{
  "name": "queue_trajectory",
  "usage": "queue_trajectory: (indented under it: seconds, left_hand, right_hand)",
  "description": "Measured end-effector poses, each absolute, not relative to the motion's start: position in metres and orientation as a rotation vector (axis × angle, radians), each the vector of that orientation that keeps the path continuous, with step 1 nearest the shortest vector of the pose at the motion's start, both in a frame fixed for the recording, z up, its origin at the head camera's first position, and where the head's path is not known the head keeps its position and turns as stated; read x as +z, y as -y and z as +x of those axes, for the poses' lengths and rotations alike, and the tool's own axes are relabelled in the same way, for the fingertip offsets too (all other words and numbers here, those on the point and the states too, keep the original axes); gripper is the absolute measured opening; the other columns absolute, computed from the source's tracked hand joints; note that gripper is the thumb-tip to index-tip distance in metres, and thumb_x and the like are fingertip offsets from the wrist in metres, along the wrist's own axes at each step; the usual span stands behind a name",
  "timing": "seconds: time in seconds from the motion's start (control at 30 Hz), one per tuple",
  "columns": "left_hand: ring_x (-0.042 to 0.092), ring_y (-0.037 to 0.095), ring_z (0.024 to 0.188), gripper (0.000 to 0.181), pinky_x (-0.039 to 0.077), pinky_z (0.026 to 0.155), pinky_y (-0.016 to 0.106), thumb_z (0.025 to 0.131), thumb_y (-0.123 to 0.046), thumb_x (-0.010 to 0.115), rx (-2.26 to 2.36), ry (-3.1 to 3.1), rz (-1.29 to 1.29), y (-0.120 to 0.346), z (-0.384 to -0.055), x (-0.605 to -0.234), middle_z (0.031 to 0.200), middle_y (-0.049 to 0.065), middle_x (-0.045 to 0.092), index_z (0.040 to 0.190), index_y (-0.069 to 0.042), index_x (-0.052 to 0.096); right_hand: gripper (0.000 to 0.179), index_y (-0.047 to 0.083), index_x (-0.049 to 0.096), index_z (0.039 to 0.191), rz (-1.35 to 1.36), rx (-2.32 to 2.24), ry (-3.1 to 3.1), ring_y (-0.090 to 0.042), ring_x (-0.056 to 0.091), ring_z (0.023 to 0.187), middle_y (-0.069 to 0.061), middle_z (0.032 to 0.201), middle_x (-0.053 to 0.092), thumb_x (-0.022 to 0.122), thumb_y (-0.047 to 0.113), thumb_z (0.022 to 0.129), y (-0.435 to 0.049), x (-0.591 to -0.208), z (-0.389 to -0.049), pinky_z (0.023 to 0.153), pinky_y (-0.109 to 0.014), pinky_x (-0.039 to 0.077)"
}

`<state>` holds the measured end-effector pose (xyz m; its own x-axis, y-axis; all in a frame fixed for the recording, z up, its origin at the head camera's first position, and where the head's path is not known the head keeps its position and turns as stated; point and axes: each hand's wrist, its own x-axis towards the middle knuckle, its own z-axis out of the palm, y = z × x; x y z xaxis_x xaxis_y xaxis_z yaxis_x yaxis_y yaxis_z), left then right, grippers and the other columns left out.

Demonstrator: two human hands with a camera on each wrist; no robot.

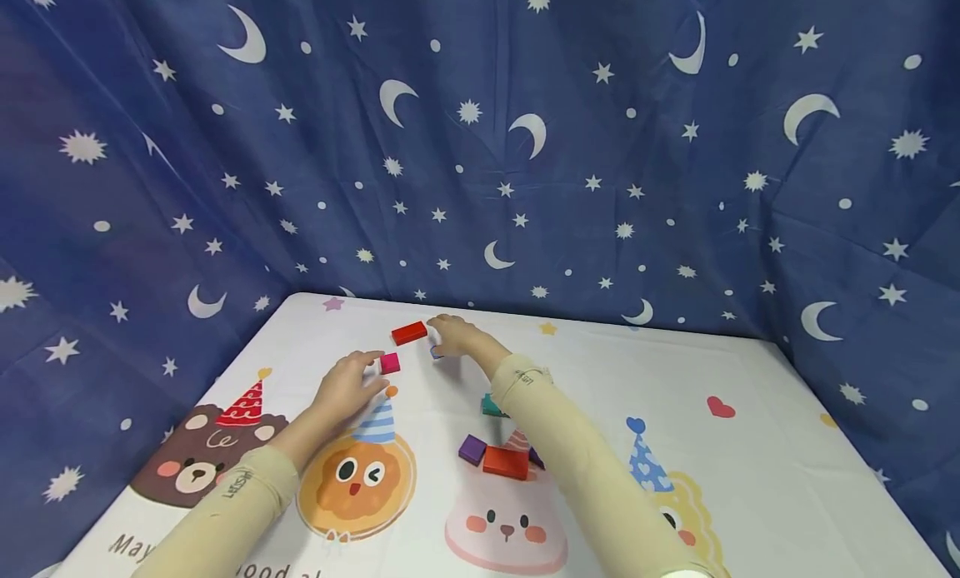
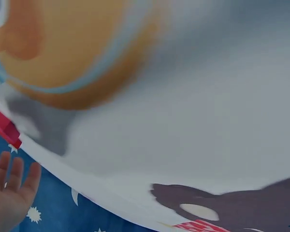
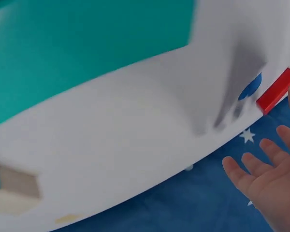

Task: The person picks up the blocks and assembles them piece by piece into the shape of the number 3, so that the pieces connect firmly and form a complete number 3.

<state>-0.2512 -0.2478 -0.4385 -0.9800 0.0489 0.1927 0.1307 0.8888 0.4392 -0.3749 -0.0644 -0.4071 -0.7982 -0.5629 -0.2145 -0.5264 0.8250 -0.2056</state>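
Observation:
My left hand (image 1: 347,388) is over the cloth with its fingers loosely extended, fingertips right at a small magenta block (image 1: 389,363). In the left wrist view the fingers of that hand (image 2: 13,193) look relaxed beside the magenta block (image 2: 5,128). The right hand (image 1: 459,336) reaches out near the back edge, just right of a red rectangular block (image 1: 408,333). Its fingers are spread and relaxed in the right wrist view, close to the red block (image 3: 276,91). A small blue patch (image 1: 437,352) shows beneath the right hand, partly hidden by it.
Nearer the front lie a purple block (image 1: 472,450), another red block (image 1: 506,462) and a teal block (image 1: 492,406). The right forearm partly covers a further purple block (image 1: 536,457). A white cartoon-print cloth (image 1: 750,478) covers the table; a dark blue starry curtain (image 1: 480,145) hangs behind.

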Motion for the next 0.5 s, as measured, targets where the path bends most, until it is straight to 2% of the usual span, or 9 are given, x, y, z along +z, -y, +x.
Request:
queue_trajectory:
  seconds: [0.13, 0.27, 0.5]
  left_hand:
    - [0.051, 0.044, 0.116, 0.056, 0.04, 0.099, 0.056, 0.085, -0.019, 0.067, -0.71, 2.916, -0.145, 0.242, -0.262, -0.438, 0.125, 0.027, 0.053, 0.134, -0.001, 0.047]
    - [0.05, 0.045, 0.118, 0.051, 0.039, 0.1, 0.055, 0.09, -0.014, 0.059, -0.732, 2.96, -0.139, 0.234, -0.27, -0.439, 0.13, 0.029, 0.05, 0.136, 0.001, 0.045]
    - [0.051, 0.041, 0.12, 0.049, 0.039, 0.101, 0.054, 0.092, -0.01, 0.053, -0.707, 3.063, -0.067, 0.229, -0.278, -0.438, 0.134, 0.027, 0.049, 0.138, 0.004, 0.041]
  right_hand:
    - [0.066, 0.016, 0.028, 0.149, -0.805, -0.139, -2.746, -0.028, 0.021, 0.144, -0.004, 0.156, 0.024, 0.059, 0.027, 0.092, 0.08, -0.412, -0.373, 0.113, -0.05, 0.026]
    - [0.068, 0.018, 0.023, 0.15, -0.755, -0.113, -2.728, -0.026, 0.016, 0.146, 0.0, 0.158, 0.019, 0.059, 0.023, 0.092, 0.089, -0.42, -0.371, 0.113, -0.05, 0.025]
    - [0.059, 0.019, 0.024, 0.151, -0.717, -0.077, -2.715, -0.025, 0.015, 0.146, 0.003, 0.157, 0.022, 0.045, 0.011, 0.096, 0.103, -0.423, -0.372, 0.115, -0.05, 0.022]
